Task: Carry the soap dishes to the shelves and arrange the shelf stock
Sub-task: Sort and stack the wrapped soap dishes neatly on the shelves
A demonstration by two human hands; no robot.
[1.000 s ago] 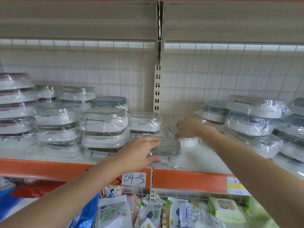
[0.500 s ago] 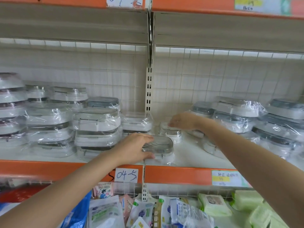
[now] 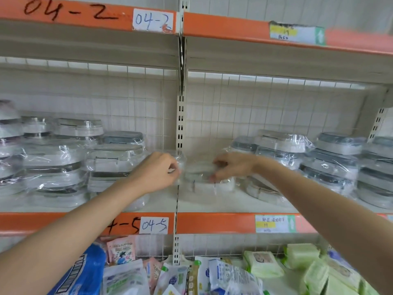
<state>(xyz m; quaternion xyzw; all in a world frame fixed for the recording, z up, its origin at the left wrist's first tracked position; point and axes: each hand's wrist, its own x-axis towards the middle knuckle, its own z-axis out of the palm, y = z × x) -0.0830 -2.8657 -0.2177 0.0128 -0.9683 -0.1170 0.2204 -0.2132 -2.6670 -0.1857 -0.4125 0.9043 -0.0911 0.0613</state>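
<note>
A wrapped soap dish [image 3: 205, 179] with a clear lid stands on the white shelf [image 3: 212, 204], just right of the central upright. My left hand [image 3: 158, 171] grips its left end, fingers curled on the plastic wrap. My right hand [image 3: 230, 166] pinches its right end from above. Both arms reach in from below. Stacks of wrapped soap dishes [image 3: 110, 165] fill the shelf to the left. More stacked dishes [image 3: 329, 165] stand to the right. The dish is blurred between my hands.
The orange shelf edge [image 3: 212, 223] carries a paper tag "04-5" [image 3: 154, 225]. An upper shelf [image 3: 234, 52] hangs overhead. A slotted post [image 3: 180, 122] and wire grid back the shelf. Below lie packets and green wipe packs [image 3: 304, 265].
The view tilted up. My left hand moved from the dish at the shelf front up to the dish farther back. My right hand now pinches that same dish's right end.
</note>
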